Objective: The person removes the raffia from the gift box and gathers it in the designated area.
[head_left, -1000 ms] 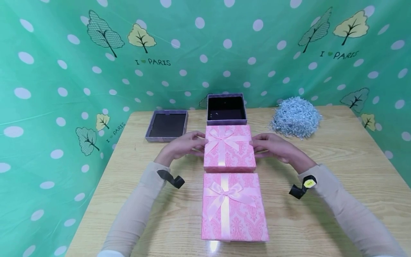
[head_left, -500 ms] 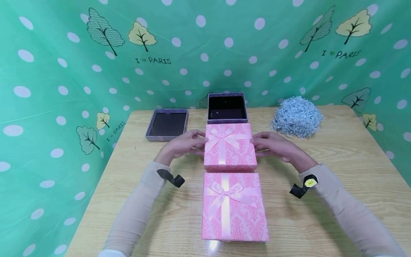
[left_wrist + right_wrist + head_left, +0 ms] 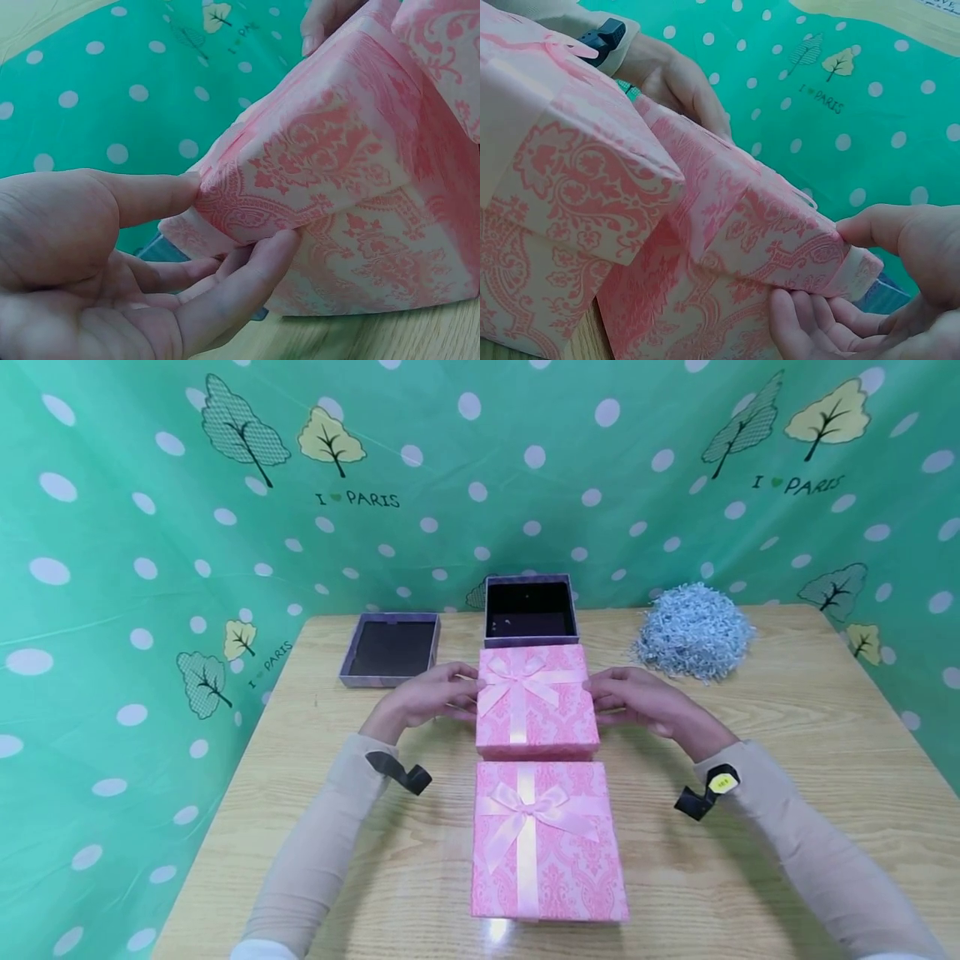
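Observation:
A pink damask-patterned gift box with a ribbon bow on its lid (image 3: 564,717) stands mid-table. My left hand (image 3: 438,696) pinches the lid's left side, thumb on the upper edge and fingertips under the lower rim. On the opposite side my right hand (image 3: 641,700) pinches the lid the same way. The lid still surrounds the top of the box's patterned base (image 3: 375,274), whose wall shows below the rim in both wrist views. Closer to me sits a larger pink gift box (image 3: 570,877), also lidded and bowed, just in front of the held one.
Right behind the held box is an open purple box (image 3: 531,642) with a dark inside. A shallow purple lid (image 3: 390,681) lies upturned at the back left. At the back right is a heap of blue shredded paper (image 3: 696,631). A green dotted curtain (image 3: 480,460) hangs behind the table.
Both hands keep their pinch on the lid. Its far edge appears slightly higher in the head view, and that whole view has shifted a little. The other things stay in place.

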`<state>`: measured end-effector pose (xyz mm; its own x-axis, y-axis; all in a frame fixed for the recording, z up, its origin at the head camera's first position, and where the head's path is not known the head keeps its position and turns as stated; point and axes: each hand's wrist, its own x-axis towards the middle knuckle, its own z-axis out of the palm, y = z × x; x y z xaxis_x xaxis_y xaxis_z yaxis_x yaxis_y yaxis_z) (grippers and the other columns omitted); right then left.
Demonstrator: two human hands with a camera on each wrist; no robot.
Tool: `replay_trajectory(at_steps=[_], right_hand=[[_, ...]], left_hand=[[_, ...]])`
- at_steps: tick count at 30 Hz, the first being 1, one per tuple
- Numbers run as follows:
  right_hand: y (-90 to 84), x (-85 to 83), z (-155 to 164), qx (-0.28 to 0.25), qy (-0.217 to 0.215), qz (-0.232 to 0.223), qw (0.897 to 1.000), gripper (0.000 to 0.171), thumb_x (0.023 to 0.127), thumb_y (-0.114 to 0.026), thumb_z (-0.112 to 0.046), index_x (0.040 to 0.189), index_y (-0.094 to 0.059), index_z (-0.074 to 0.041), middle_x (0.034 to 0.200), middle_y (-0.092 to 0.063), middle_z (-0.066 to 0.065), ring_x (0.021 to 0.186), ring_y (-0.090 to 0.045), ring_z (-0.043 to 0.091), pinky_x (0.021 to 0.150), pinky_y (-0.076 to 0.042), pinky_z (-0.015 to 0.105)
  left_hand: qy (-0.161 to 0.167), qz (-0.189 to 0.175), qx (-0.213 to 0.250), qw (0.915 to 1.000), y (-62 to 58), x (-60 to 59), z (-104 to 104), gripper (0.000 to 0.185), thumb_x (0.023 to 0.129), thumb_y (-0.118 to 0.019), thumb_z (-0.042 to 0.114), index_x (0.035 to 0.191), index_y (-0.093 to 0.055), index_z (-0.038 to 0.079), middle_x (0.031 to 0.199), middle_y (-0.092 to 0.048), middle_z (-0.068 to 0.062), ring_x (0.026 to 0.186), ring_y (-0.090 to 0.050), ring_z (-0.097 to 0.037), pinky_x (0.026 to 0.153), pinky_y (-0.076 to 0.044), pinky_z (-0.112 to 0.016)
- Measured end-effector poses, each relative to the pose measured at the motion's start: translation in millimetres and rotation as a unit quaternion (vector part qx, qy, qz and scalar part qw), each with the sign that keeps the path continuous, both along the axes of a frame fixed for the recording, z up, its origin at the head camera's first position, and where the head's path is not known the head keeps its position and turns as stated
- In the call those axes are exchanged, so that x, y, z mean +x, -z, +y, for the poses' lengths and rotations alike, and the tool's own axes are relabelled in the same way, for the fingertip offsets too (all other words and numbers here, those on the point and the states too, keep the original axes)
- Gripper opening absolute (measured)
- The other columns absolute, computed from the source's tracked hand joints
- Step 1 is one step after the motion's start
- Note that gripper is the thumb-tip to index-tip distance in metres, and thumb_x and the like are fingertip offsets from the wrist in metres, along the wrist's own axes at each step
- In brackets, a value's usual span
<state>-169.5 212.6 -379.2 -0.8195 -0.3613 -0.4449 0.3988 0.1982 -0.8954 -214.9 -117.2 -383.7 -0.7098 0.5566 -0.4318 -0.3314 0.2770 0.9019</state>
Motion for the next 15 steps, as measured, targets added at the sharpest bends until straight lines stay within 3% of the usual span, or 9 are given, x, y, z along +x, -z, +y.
replay_trajectory(at_steps=[9, 15], right_hand=[[1.6, -1.7, -1.3, -0.006, 0.0, -0.02, 1.0, 0.064, 0.096, -0.056, -0.036, 0.138, -0.036, 0.008, 0.108, -0.058, 0.008, 0.096, -0.064, 0.016, 0.089, -0.056, 0.033], [4.6, -3.7, -3.1, -0.004, 0.013, -0.035, 0.999, 0.06, 0.096, -0.054, -0.041, 0.134, -0.042, 0.003, 0.097, -0.062, 0.003, 0.087, -0.064, 0.014, 0.083, -0.058, 0.031]], left_hand=[[-0.001, -0.014, 0.008, 0.9999, 0.2, -0.3, 0.9, 0.043, 0.1, -0.05, 0.017, 0.134, -0.034, -0.005, 0.121, -0.052, -0.022, 0.095, -0.065, -0.022, 0.093, -0.054, -0.039], [-0.002, -0.024, 0.017, 0.9996, -0.6, -0.9, 2.1, 0.037, 0.1, -0.049, 0.015, 0.128, -0.037, -0.007, 0.119, -0.053, -0.02, 0.093, -0.066, -0.021, 0.092, -0.055, -0.038]])
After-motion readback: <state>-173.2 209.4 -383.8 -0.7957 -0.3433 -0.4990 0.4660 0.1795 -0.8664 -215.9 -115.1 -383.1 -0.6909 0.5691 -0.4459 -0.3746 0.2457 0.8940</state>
